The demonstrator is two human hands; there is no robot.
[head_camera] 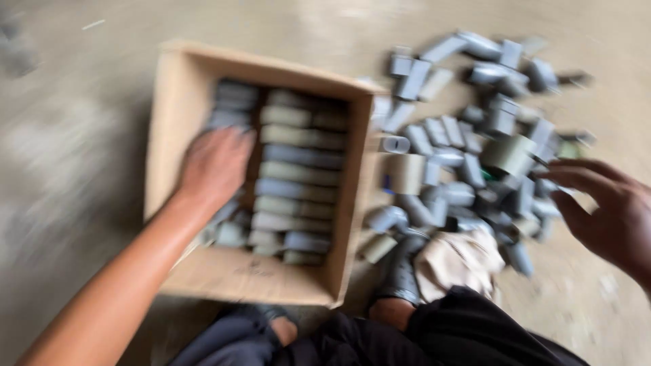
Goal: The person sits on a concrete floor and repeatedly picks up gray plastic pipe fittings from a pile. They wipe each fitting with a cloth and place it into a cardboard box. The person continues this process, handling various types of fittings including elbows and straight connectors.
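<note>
The floor (81, 169) carries a box (166, 135) already lined with rows of grey fittings (298, 176), while a loose pile (475, 135) lies beside its right edge, so much seems left to pack. The left hand (213, 166) rests flat on fittings at the box's left side, fingers spread, gripping nothing I can make out. The right hand (607, 213) hovers open and empty at the pile's right edge.

Bare concrete floor (81, 135), open cardboard box (169, 122) on it, loose heap of grey pipe fittings (468, 156) alongside
</note>
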